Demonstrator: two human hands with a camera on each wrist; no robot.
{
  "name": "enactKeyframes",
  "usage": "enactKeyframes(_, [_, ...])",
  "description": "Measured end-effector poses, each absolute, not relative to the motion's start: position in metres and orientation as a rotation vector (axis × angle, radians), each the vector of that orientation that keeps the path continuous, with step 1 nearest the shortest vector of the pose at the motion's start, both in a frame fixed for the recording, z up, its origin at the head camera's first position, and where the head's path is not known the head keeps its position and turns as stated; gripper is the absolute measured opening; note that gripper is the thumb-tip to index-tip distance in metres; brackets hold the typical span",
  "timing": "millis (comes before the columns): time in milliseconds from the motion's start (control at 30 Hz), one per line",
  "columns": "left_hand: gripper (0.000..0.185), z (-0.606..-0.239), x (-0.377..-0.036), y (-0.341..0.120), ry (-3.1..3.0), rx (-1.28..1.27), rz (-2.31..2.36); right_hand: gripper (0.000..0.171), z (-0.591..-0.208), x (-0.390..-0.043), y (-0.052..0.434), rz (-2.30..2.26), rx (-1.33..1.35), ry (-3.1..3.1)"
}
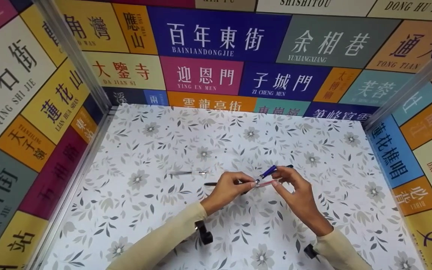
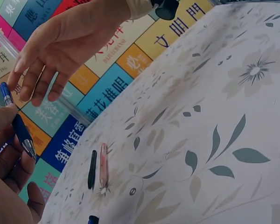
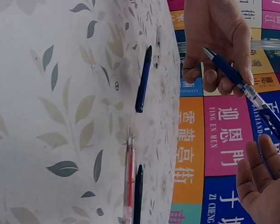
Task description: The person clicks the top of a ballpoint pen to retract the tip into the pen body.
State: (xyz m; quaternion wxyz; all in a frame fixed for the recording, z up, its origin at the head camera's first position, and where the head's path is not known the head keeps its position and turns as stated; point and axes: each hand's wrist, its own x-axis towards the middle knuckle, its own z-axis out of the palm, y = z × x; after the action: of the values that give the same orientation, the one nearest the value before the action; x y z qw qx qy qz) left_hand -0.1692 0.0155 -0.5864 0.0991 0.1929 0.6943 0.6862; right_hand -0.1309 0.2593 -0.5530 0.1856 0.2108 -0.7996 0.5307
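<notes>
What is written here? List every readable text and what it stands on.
"BAINIANDONGJIE": blue wall panel.
"YING EN MEN": pink wall panel.
"ZI CHENG MEN": dark blue wall panel.
"YUXIANGXIANG": grey-green wall panel.
"QING SHI JIE": white panel, left wall.
"DA JIAN SI": cream panel.
Blue pen in the left hand: no print readable.

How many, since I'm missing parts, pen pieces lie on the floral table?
4: clear tube, dark blue stick beside it, pink barrel and black stick together. More may be hidden.
</notes>
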Motion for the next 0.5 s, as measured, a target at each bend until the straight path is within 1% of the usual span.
enactKeyframes(167, [0.011, -0.582, -0.165, 0.018, 2.001, 0.553, 2.079, 0.056, -0.550, -0.131, 0.257, 1.504, 0.583, -2.249])
enactKeyframes(300, [0.012, -0.580, -0.162, 0.020, 1.973, 0.568, 2.105, 0.059, -0.534, -0.125, 0.248, 1.517, 0.586, -2.227])
enactKeyframes(500, [0.013, -0.577, -0.157, 0.022, 1.959, 0.613, 2.132, 0.059, -0.510, -0.115, 0.234, 1.501, 0.605, -2.219])
